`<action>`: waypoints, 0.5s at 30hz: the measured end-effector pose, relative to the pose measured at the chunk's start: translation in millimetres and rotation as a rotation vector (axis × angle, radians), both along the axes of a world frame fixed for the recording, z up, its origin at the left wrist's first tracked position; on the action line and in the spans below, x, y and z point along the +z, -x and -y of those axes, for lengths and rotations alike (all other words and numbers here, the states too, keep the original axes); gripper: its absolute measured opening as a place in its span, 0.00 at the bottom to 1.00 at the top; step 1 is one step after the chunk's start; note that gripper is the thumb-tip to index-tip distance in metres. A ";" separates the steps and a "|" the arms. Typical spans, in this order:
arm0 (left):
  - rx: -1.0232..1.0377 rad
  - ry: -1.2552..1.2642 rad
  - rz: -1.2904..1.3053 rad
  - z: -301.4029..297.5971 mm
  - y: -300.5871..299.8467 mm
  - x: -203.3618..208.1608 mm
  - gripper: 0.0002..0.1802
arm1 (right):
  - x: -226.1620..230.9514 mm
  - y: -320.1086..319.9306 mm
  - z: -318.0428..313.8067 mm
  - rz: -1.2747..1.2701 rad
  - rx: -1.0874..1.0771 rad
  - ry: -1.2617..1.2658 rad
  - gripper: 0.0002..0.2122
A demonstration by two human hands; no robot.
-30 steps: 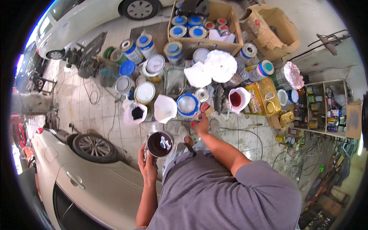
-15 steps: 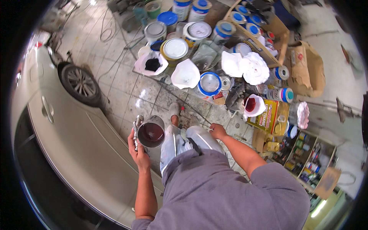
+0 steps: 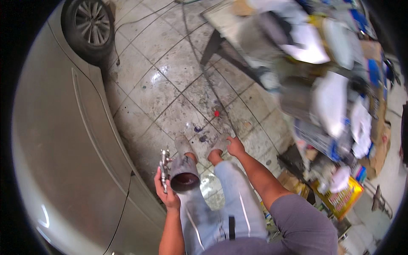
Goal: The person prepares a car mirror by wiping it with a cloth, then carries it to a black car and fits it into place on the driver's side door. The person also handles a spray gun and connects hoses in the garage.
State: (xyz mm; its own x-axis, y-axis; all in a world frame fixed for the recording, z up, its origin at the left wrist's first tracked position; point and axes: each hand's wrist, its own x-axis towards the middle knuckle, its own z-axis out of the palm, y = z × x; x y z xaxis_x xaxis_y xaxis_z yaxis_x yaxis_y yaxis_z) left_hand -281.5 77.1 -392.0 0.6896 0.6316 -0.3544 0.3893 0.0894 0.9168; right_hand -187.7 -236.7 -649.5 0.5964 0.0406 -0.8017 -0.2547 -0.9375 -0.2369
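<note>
So your left hand has its fingers curled round the metal body of what looks like a spray gun, gripping it low down. Its long axis runs roughly along your fingers, away from your belly. Can't make out which way the nozzle faces, sorry.

The grey cup sits just right of those fingers, right up against the gun, over your left leg. That's the relation I'd watch: left hand on the gun, cup on the thumb side, your other hand well apart. Cup's mouth is tipped back up toward you, closed end away from you and toward the floor, with dark reddish stuff inside.

Your right hand is out past your right knee, farther forward and to the right of the cup, so the left is clearly nearer. Fingers there look partly bent; whether they're pinching anything, I honestly can't tell.

Beyond that, your shoes are on the stained tiles, with a small red thing ahead of them. Car panel off to your left, wheel farther up, and a cluttered bench away to the right, mostly motion blur.
</note>
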 end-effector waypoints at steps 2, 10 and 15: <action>0.038 0.010 0.008 2.6 4.2 -51.3 0.32 | -74.1 -14.5 -17.6 0.041 0.017 0.024 0.22; 0.126 0.080 -0.137 -22.1 51.5 -154.2 0.41 | -287.3 -58.5 -75.0 0.201 -0.107 0.053 0.24; 0.138 0.049 -0.201 -36.9 59.6 -144.0 0.41 | -287.7 -46.0 -71.8 0.360 -0.013 -0.015 0.13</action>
